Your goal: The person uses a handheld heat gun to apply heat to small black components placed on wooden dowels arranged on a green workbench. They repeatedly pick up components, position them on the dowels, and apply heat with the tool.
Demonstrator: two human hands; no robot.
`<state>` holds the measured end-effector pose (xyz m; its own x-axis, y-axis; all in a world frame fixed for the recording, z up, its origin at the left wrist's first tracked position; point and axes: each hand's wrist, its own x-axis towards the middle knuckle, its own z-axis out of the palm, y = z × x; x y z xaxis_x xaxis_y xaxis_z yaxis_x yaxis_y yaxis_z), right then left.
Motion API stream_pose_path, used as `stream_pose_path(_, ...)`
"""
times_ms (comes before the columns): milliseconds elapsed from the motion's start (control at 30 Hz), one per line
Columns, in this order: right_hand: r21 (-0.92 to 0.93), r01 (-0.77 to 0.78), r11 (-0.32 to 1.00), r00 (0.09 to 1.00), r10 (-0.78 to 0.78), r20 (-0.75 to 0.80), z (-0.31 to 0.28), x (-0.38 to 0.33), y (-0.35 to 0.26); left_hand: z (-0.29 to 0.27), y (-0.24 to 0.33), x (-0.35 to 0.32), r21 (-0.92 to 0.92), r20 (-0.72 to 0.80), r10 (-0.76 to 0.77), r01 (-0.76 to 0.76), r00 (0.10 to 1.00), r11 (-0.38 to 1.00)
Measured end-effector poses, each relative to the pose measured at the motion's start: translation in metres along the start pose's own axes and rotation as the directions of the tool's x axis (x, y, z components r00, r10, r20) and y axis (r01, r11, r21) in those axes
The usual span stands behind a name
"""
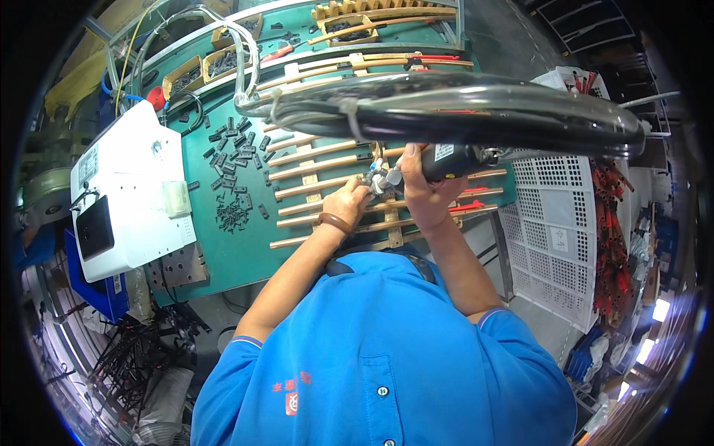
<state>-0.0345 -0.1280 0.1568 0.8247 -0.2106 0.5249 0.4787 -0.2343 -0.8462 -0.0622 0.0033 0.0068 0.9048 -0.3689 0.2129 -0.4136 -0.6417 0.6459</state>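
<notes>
My right hand [428,195] is wrapped round the black body of a power screwdriver [451,162], which lies roughly level with its metal front end [383,181] toward the left. Beside that front end my left hand [347,202] is closed, fingers pinched together; what they hold is too small to make out. Both hands are over a row of long, tan, rod-like strips [316,165] lying side by side across wooden crosspieces [393,236]. Red pieces [468,206] show at the right ends of some strips.
Small black parts [236,156] lie loose on the green tabletop [245,267]. A white machine [134,189] stands at left. Thick bundled hoses [461,111] hang across the view above my hands. White perforated crates [554,230] with red-and-black pieces are at right; parts boxes [184,76] stand at the back.
</notes>
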Motion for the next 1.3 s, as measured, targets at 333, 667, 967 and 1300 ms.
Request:
stream_pose_path(333, 0.045, -0.018, 0.999, 0.997, 0.021, -0.073, 0.01, -0.007, -0.003, 0.006, -0.003, -0.002, 0.008, -0.032, 0.028, -0.028, 0.999, 1.0)
stream_pose_path(667, 0.324, -0.103, 0.94, 0.994, 0.109, 0.001, 0.019, 0.001, -0.014, 0.006, -0.005, -0.004, 0.059, 0.035, -0.006, 0.004, 0.999, 0.998)
stream_pose_path(967, 0.15, -0.07, 0.986, 0.987, 0.09, -0.13, -0.016, 0.076, -0.092, -0.049, -0.018, -0.025, -0.865, 0.471, -0.389, 0.501, 0.792, -0.028)
stream_pose_path(1300, 0.238, -0.198, 0.951, 0.97, 0.225, -0.093, -0.027, 0.035, -0.073, -0.054, 0.013, -0.037, -0.803, 0.562, -0.229, 0.458, 0.795, -0.381)
